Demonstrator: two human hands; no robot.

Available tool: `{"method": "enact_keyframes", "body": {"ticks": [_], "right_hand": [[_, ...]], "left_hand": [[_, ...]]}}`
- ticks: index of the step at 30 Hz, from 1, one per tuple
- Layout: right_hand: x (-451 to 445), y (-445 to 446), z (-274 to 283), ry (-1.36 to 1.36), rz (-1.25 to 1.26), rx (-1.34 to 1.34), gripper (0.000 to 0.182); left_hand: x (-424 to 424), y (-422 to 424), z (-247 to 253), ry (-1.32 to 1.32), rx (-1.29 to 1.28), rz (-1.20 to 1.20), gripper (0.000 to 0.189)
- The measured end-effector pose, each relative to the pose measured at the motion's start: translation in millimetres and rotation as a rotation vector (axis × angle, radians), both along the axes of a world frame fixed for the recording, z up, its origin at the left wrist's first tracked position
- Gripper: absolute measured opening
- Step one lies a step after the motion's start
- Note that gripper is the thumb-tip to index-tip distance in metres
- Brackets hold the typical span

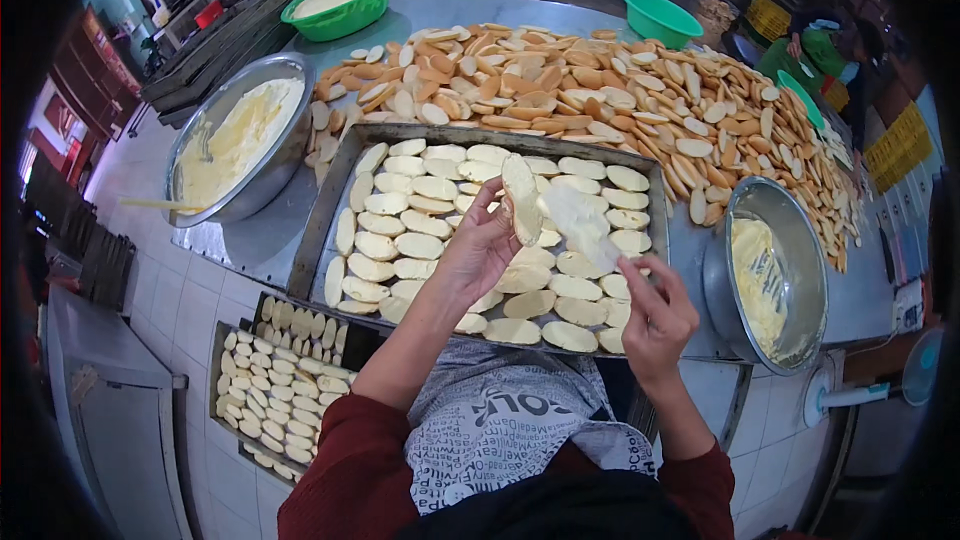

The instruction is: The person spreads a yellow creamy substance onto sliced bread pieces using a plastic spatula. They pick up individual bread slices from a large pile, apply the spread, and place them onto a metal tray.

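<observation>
My left hand point(480, 247) holds up an oval slice of bread point(523, 199) by its edge, its pale face turned to the right. In my right hand point(658, 315) is a flat spreading scraper point(581, 225), its pale blade smeared with cream and close beside the slice. Both hands are above a metal baking tray point(304, 262). Rows of cream-coated oval slices point(379, 223) lie in it. To the right of my right hand, a steel bowl point(814, 292) tilts toward me with yellow cream point(754, 277) inside.
A large heap of oval bread slices point(555, 86) spreads behind the tray. Left stands a big steel bowl point(289, 157) of cream with a yellow handle. Two green basins point(337, 22) point(660, 19) stand at the back. Filled trays point(270, 397) sit low at left. A person point(817, 52) is at far right.
</observation>
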State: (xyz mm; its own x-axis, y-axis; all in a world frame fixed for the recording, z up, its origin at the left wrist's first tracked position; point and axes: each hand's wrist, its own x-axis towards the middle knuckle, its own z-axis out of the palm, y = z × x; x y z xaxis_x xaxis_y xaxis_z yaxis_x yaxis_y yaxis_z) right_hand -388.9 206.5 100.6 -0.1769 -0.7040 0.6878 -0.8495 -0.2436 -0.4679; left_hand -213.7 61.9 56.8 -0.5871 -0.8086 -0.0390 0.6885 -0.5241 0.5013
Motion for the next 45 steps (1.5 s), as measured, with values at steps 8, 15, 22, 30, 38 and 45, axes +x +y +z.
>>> {"method": "enact_keyframes", "body": {"ticks": [8, 15, 22, 30, 38, 45], "right_hand": [[12.6, 21.9, -10.2, 0.014, 0.132, 0.100, 0.056], [38.2, 1.9, -12.4, 0.028, 0.197, 0.181, 0.053], [23.3, -2.7, -23.3, -0.068, 0.167, 0.233, 0.054], [16.7, -5.8, -29.2, -0.094, 0.151, 0.218, 0.050], [11.1, -1.7, -29.7, -0.139, 0.126, 0.217, 0.045], [7.5, 3.3, -34.9, -0.167, 0.110, 0.242, 0.045]], "left_hand": [[28.4, 1.7, -17.2, -0.040, 0.007, 0.073, 0.055], [62.6, 18.6, -31.1, 0.018, 0.069, 0.132, 0.058], [190.9, 2.0, -23.8, -0.604, -0.063, 0.445, 0.034], [279.6, -29.0, -42.3, -1.499, -0.330, 0.392, 0.026], [253.6, -40.4, -45.8, -2.093, -0.686, 0.486, 0.021], [250.2, -42.6, -48.4, -2.309, -0.720, 0.381, 0.020]]}}
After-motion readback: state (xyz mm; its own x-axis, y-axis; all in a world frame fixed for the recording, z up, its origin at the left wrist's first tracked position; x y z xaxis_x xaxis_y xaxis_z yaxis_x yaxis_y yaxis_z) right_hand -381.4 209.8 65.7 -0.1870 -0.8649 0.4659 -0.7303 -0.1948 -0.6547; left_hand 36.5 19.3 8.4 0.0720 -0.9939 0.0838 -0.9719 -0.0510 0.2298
